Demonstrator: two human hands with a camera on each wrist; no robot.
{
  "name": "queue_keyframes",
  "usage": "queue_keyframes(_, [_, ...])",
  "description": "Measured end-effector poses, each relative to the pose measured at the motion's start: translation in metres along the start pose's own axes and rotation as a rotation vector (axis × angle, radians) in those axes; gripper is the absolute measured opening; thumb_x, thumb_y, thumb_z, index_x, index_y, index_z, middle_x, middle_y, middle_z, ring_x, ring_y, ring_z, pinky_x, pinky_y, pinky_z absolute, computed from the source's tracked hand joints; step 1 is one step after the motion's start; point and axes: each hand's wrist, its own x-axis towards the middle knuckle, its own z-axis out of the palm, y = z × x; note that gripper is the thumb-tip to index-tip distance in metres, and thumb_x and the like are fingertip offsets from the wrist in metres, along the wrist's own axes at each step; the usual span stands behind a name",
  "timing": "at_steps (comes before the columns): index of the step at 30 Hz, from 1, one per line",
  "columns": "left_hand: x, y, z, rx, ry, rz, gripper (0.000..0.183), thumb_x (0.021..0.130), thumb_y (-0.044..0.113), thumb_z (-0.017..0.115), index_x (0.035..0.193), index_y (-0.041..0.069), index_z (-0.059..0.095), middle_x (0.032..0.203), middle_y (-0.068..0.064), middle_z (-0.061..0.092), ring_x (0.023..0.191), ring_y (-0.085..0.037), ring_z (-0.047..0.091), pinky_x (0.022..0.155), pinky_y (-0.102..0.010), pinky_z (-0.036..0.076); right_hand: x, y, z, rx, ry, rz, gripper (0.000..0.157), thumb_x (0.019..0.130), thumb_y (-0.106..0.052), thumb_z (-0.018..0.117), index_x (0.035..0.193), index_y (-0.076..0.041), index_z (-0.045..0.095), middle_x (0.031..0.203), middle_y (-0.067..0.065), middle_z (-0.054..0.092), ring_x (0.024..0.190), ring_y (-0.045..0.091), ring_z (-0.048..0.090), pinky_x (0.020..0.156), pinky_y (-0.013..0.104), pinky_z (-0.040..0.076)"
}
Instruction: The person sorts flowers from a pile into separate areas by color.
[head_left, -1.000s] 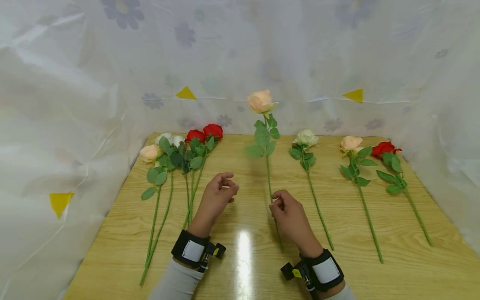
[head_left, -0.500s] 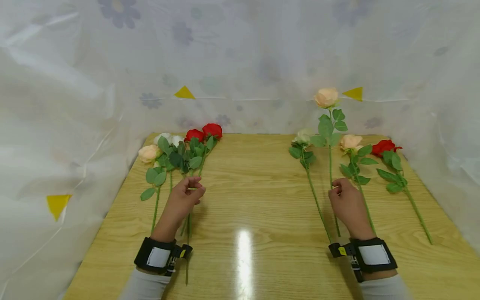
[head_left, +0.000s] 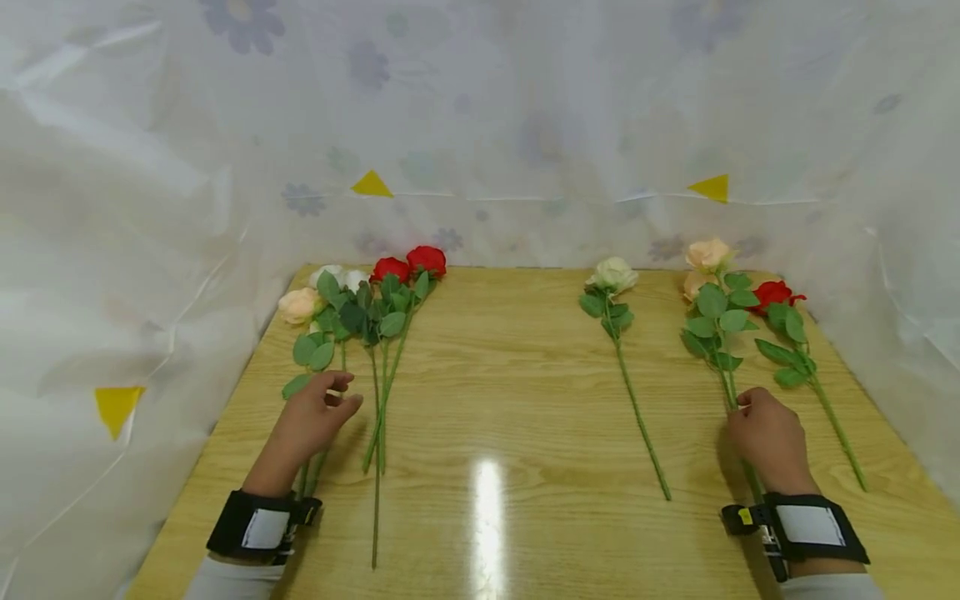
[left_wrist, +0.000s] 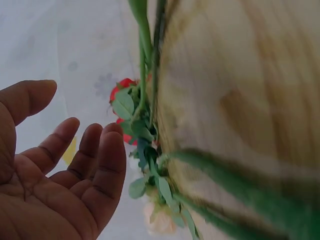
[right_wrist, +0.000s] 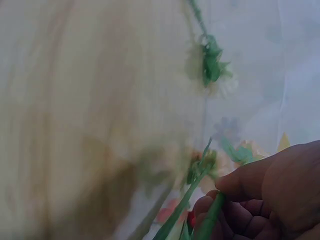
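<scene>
Rose, peach, green-stemmed, pinched in right hand, right of the cream leafy rose; left of that, I see left hand loosely curled, seemingly empty.

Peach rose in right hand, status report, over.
Right hand pinching peach rose by stem. Left hand holding nothing. Second peach rose partly hidden behind the first.

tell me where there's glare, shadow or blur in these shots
Head view: a white glare streak on the table; left wrist view: dim, closest green stems blurred at lower right; right wrist view: hazy, with a soft dark shadow at lower left.
</scene>
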Motion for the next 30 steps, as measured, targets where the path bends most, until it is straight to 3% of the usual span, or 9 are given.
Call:
queue_keyframes(4, [0.002, -0.002, -0.002, 0.097, 0.030, 0.006, 0.050, 0.095, 0.030, 0.054, 0.134, -0.001, 0.045, 0.126, -0.027, 0.048, 0.108, -0.041, 0.051, 0.079, -0.053, 0.049, 0.001, 0.005, 0.001, -0.025, -0.015, 0.004, 0.029, 0.086, -0.003, 0.044, 0.104, 0.018, 0.053, 0.080, 0.031, 0.061, 0.052, 0.024, 0.053, 0.042, 0.037, 0.041])
queue_keyframes(8, [0.009, 0.000, 0.003, 0.179, 0.042, 0.072, 0.045, 0.093, 0.024, 0.056, 0.128, -0.004, 0.050, 0.117, -0.028, 0.055, 0.097, -0.039, 0.056, 0.076, -0.052, 0.049, 0.001, 0.007, 0.001, -0.051, -0.062, 0.003, 0.031, 0.086, -0.004, 0.043, 0.106, 0.018, 0.053, 0.074, 0.026, 0.060, 0.050, 0.023, 0.047, 0.041, 0.035, 0.037])
queue_keyframes(15, [0.026, 0.017, 0.020, 0.189, -0.016, 0.140, 0.044, 0.091, 0.024, 0.059, 0.125, -0.004, 0.053, 0.112, -0.025, 0.059, 0.095, -0.035, 0.057, 0.075, -0.049, 0.050, 0.002, 0.011, -0.003, -0.114, -0.135, 0.006, 0.032, 0.088, -0.011, 0.050, 0.106, 0.015, 0.054, 0.087, 0.033, 0.061, 0.055, 0.024, 0.050, 0.043, 0.036, 0.039])
queue_keyframes(21, [0.049, 0.029, 0.028, 0.272, 0.013, 0.186, 0.041, 0.089, 0.022, 0.061, 0.119, -0.006, 0.057, 0.109, -0.024, 0.061, 0.094, -0.034, 0.057, 0.075, -0.049, 0.050, 0.004, 0.011, -0.005, -0.133, -0.137, 0.000, 0.029, 0.087, -0.015, 0.055, 0.099, 0.012, 0.056, 0.082, 0.029, 0.062, 0.059, 0.029, 0.054, 0.047, 0.042, 0.043])
queue_keyframes(26, [0.074, 0.040, 0.032, 0.374, 0.020, 0.155, 0.042, 0.091, 0.021, 0.058, 0.123, -0.005, 0.056, 0.118, -0.024, 0.059, 0.103, -0.035, 0.055, 0.084, -0.051, 0.049, 0.004, 0.009, -0.008, -0.129, -0.152, 0.019, 0.034, 0.089, -0.020, 0.055, 0.101, 0.012, 0.056, 0.081, 0.026, 0.062, 0.058, 0.027, 0.054, 0.046, 0.040, 0.043])
queue_keyframes(30, [0.090, 0.049, 0.037, 0.404, 0.000, 0.108, 0.039, 0.090, 0.018, 0.055, 0.122, -0.004, 0.058, 0.117, -0.023, 0.061, 0.101, -0.035, 0.057, 0.082, -0.049, 0.050, 0.002, 0.004, -0.012, -0.123, -0.146, 0.038, 0.043, 0.092, -0.026, 0.053, 0.107, 0.015, 0.053, 0.084, 0.028, 0.063, 0.059, 0.027, 0.055, 0.045, 0.040, 0.043])
